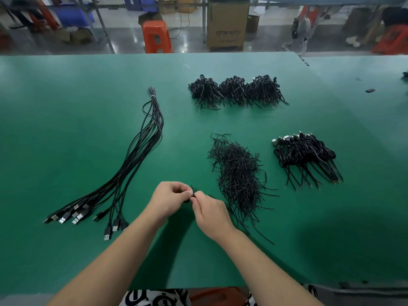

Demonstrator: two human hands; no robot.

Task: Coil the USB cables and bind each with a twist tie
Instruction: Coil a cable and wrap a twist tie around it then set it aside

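Black twist tie [192, 191] — pinched, coil mostly hidden.

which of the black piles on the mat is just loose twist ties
The pile of twist ties just right of the hands: thin bare strands, no plugs, unlike the coiled bundles.

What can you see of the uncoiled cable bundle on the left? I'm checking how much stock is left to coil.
The uncoiled cable bundle is a sheaf of long thin black cables lying flat on the green mat. A pale tie binds them near the far end, where short bare ends stick out. They curve down and leftward, fanning apart toward the near edge, each ending in a black USB plug with a metal tip. Neither hand touches it.
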